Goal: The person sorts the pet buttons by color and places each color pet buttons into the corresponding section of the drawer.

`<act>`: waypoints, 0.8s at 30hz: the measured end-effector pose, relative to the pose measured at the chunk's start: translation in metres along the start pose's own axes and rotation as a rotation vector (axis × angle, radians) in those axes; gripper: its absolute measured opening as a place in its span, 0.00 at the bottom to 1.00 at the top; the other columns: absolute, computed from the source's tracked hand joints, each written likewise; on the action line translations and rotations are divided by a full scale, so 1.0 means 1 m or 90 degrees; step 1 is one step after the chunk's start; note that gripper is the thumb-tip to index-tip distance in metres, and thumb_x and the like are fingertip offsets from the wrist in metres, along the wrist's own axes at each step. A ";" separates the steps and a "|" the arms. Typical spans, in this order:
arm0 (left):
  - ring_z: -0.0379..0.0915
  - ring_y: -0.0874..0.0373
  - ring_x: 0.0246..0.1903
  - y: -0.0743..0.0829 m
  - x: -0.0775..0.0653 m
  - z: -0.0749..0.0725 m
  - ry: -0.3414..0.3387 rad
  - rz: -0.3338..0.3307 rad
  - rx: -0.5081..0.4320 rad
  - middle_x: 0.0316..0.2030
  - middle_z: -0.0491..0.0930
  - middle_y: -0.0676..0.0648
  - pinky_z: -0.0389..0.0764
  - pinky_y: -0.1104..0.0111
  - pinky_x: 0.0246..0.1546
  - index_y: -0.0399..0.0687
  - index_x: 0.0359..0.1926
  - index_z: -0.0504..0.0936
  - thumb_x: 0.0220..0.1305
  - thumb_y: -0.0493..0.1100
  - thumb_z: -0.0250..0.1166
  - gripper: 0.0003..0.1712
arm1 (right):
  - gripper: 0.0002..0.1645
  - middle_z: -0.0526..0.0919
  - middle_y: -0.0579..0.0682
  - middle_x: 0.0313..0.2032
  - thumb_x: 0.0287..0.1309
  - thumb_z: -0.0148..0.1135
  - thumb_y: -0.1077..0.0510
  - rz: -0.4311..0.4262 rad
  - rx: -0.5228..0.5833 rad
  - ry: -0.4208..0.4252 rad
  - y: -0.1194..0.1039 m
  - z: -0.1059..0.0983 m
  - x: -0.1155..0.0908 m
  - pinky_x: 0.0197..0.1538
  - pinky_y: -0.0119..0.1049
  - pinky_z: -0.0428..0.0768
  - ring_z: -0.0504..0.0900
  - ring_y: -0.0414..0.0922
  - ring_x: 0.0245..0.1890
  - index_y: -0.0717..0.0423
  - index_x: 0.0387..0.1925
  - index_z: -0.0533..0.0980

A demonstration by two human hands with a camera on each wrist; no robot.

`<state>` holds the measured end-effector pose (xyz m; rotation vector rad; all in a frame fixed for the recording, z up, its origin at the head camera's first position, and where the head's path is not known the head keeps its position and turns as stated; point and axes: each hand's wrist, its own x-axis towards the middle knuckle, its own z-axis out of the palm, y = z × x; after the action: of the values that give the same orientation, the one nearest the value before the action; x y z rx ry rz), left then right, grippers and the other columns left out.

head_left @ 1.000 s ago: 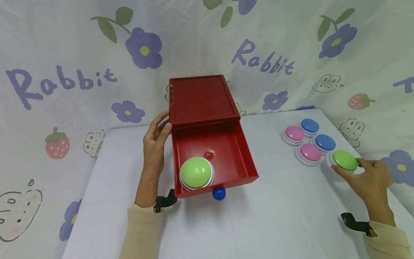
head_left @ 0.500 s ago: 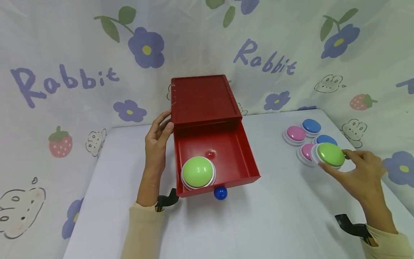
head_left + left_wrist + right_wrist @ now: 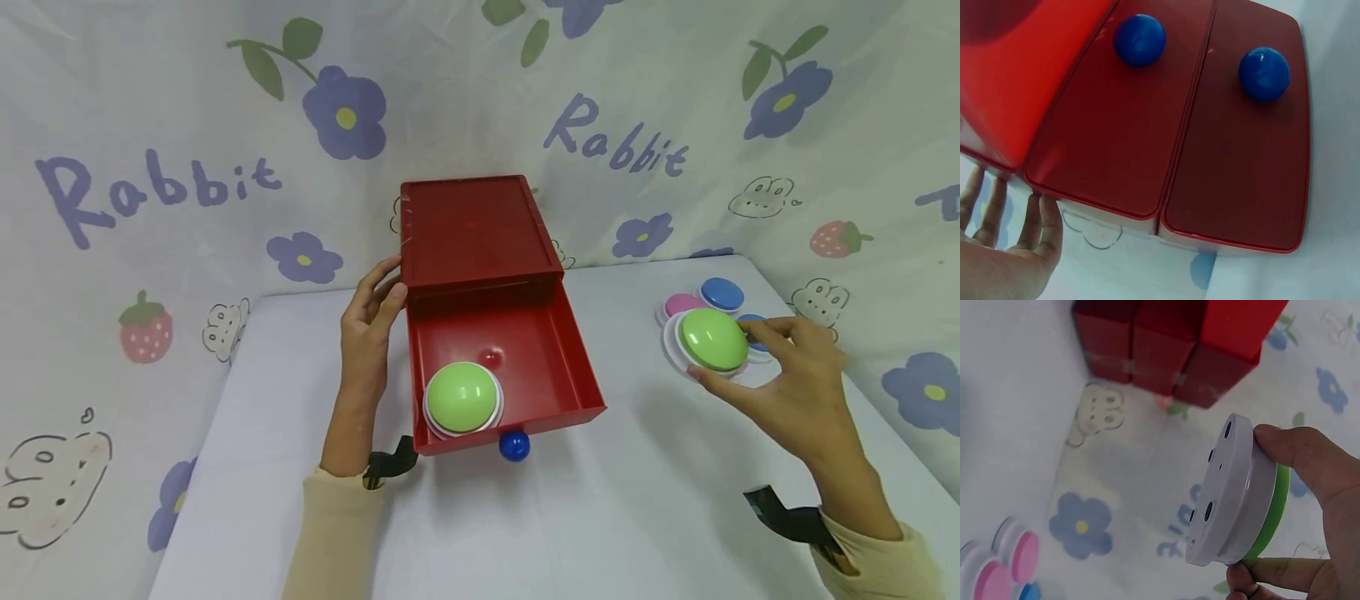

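My right hand (image 3: 798, 392) pinches a green-topped round push button (image 3: 712, 340) by its white base, above the table. In the right wrist view, its white underside with dark round spots faces left. My left hand (image 3: 365, 329) touches the left side of a red drawer cabinet (image 3: 480, 233) with its fingertips, fingers extended. The cabinet's top drawer (image 3: 525, 358) is pulled out and has a blue knob (image 3: 514, 446). Another green push button (image 3: 462, 397) lies in the drawer's front left corner. Two lower drawers (image 3: 1104, 125) are closed in the left wrist view.
Pink and blue push buttons (image 3: 722, 293) stand on the white table (image 3: 600, 517) at the right, partly hidden behind the held one. A patterned cloth (image 3: 465, 100) hangs behind and along the sides.
My right hand has lifted the green push button off the table and carried it left, over the pink and blue ones. The left hand stays at the cabinet.
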<state>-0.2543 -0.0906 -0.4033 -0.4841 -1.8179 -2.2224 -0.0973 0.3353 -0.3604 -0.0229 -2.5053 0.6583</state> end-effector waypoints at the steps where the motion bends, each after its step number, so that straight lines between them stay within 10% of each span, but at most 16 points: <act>1: 0.66 0.48 0.64 0.000 0.000 0.000 0.000 0.000 0.002 0.64 0.73 0.48 0.73 0.58 0.62 0.54 0.69 0.73 0.71 0.46 0.61 0.27 | 0.46 0.70 0.67 0.47 0.22 0.87 0.59 -0.015 0.008 0.003 -0.005 0.001 0.001 0.45 0.57 0.57 0.63 0.64 0.53 0.68 0.51 0.80; 24: 0.65 0.50 0.65 -0.001 0.000 -0.002 -0.003 -0.005 0.009 0.65 0.72 0.49 0.73 0.58 0.63 0.55 0.69 0.73 0.71 0.48 0.61 0.27 | 0.44 0.74 0.59 0.46 0.23 0.89 0.55 -0.153 0.091 -0.020 -0.099 0.015 0.015 0.45 0.49 0.57 0.68 0.52 0.52 0.64 0.49 0.82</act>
<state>-0.2549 -0.0925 -0.4045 -0.4817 -1.8395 -2.2138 -0.1061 0.2435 -0.3188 0.3382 -2.4327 0.7389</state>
